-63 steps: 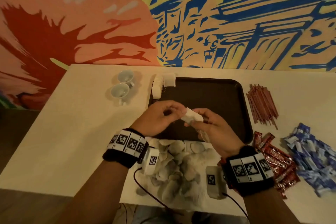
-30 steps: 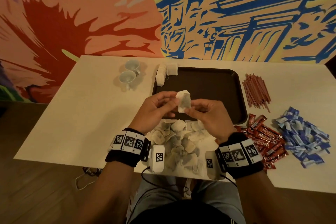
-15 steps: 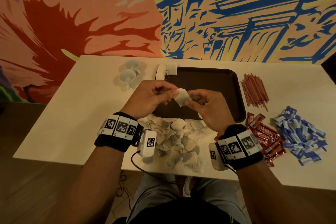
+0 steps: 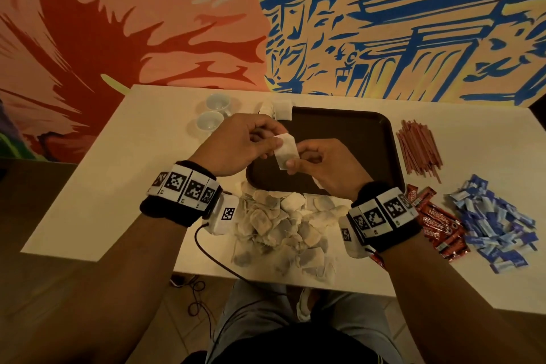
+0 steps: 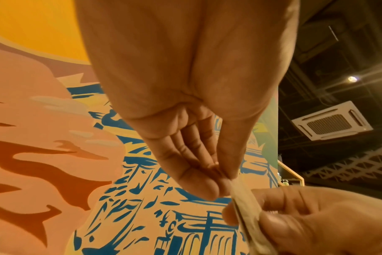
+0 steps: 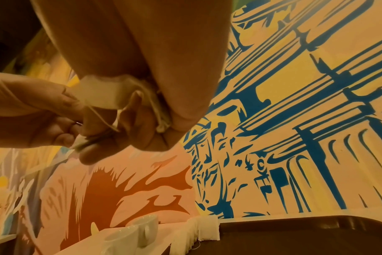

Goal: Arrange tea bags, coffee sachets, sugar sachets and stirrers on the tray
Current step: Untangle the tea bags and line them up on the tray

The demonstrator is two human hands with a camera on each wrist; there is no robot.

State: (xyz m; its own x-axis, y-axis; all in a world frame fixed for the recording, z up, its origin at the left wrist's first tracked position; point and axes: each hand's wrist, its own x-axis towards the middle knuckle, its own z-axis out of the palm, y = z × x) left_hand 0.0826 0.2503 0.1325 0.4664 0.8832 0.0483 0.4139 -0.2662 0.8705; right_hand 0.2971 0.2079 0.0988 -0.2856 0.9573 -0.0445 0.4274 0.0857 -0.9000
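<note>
Both hands hold one white tea bag (image 4: 286, 151) in the air above the near left part of the dark brown tray (image 4: 369, 133). My left hand (image 4: 273, 143) pinches its upper left edge, and my right hand (image 4: 292, 161) pinches its lower right corner. In the left wrist view the tea bag (image 5: 244, 207) shows edge-on between the fingers of both hands. In the right wrist view the tea bag (image 6: 98, 96) trails a string, and another bag (image 6: 161, 120) seems tucked under my right hand's curled fingers. A loose pile of tea bags (image 4: 280, 227) lies in front of the tray.
A short row of tea bags (image 4: 277, 109) stands at the tray's far left corner, with two white cups (image 4: 212, 115) to its left. Right of the tray lie brown stirrers (image 4: 418, 148), red coffee sachets (image 4: 437, 224) and blue sugar sachets (image 4: 493, 221). A painted wall stands behind the table.
Both hands have carried the tea bag up from the pile's edge to above the tray's near left part, turning it between the fingers.
</note>
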